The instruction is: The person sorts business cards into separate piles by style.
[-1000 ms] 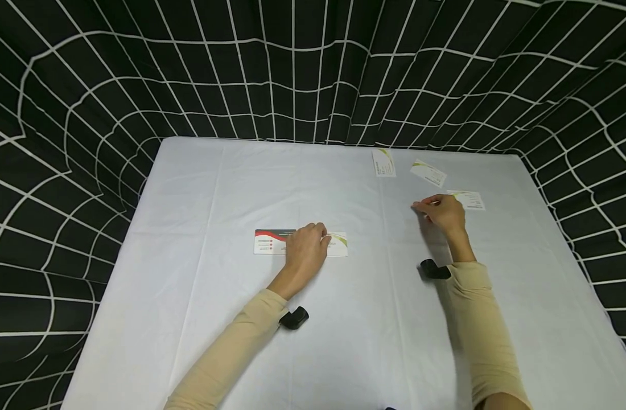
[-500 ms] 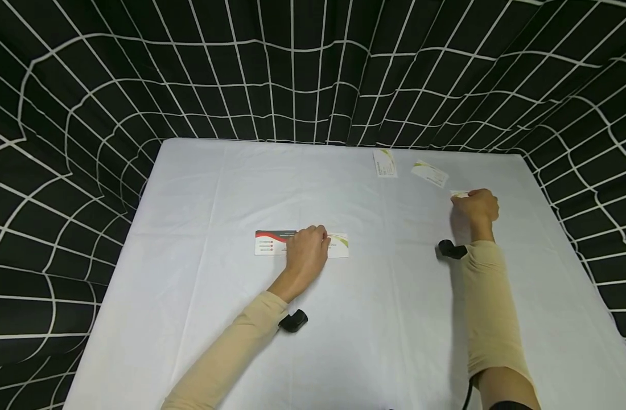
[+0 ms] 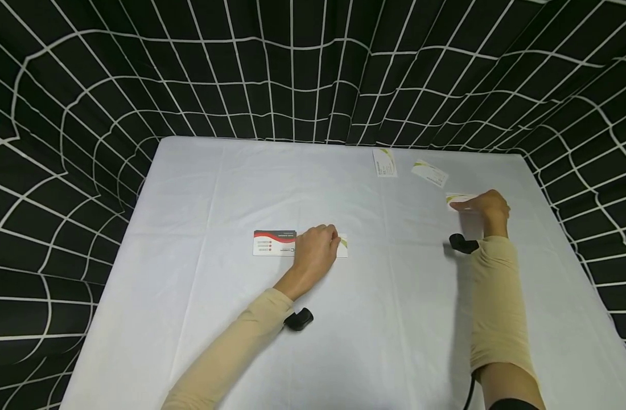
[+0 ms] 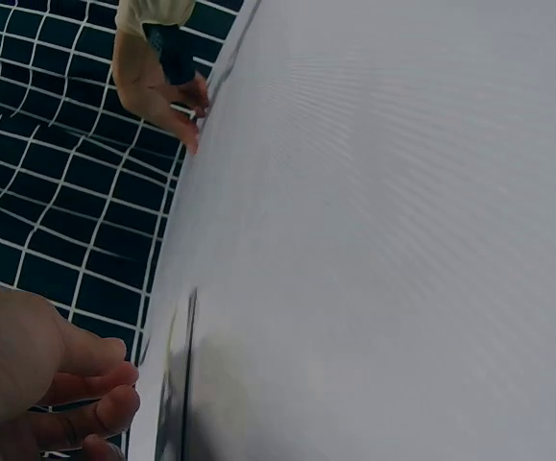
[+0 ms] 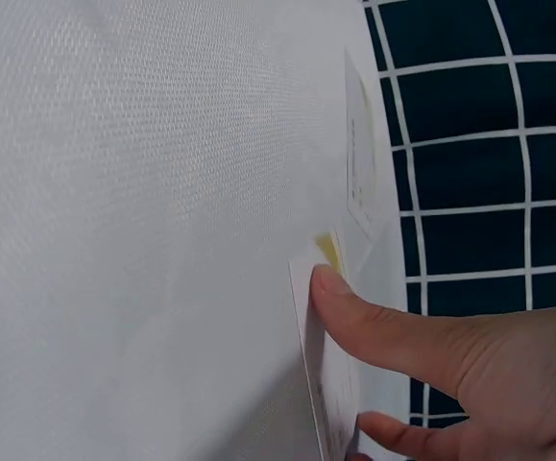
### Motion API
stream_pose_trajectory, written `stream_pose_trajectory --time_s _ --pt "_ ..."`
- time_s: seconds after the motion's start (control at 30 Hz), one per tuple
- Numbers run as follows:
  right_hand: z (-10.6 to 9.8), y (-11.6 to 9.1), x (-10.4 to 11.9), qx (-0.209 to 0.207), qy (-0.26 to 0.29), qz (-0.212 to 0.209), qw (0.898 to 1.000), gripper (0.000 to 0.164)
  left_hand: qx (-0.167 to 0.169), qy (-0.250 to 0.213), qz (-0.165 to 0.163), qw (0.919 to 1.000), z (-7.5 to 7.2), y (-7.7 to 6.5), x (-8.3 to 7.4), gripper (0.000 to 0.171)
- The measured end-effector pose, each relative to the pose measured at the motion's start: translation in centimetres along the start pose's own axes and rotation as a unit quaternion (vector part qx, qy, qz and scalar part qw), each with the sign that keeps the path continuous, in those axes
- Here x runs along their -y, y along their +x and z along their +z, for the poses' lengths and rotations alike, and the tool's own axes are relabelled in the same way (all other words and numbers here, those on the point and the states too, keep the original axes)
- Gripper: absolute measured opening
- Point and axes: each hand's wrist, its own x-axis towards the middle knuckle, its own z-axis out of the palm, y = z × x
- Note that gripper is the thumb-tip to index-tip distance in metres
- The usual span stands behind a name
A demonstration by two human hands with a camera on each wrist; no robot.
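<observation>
In the head view a red-and-dark business card lies on the table, its right end beside my left hand. A white-and-green business card is mostly hidden under that same hand, only its right end showing. The left wrist view shows the left fingers loosely bent beside the cards, with nothing seen between them. At the far right, my right hand pinches another white-and-green business card. Its thumb lies over the card near one end, while a fingertip meets the card's edge farther along.
Two more white-and-green business cards, an upright one and a slanted one, lie near the back edge of the white-covered table. Black netting-patterned cloth rises behind and at both sides.
My right hand has moved right to the business card at the far right and taken hold of it. The left hand has shifted slightly right, uncovering more of the red-and-dark card.
</observation>
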Motion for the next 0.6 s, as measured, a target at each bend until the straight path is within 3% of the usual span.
stream_pose_trajectory --time_s 0.1,0.17,0.3,0.43,0.6 --pt "0.0 -0.1 0.0 0.018 -0.033 -0.029 0.999 0.091 0.003 -0.011 0.007 0.9999 0.1 0.3 -0.5 0.009" --pt "0.3 -0.2 -0.1 0.018 -0.026 -0.044 0.999 0.087 0.005 -0.02 0.011 0.9997 0.2 0.4 -0.8 0.008" --pt "1.1 -0.5 -0.1 0.009 0.062 -0.066 0.996 0.072 0.015 -0.029 0.019 0.9993 0.5 0.7 -1.2 0.007" --pt "2.1 -1.4 0.8 0.022 0.144 -0.092 0.985 0.061 0.024 -0.031 0.027 0.9989 0.9 1.2 -1.5 0.008" --pt "3.5 -2.9 3.4 0.064 0.155 -0.134 0.977 0.057 0.037 -0.042 0.033 0.9979 1.6 2.5 -1.8 0.019"
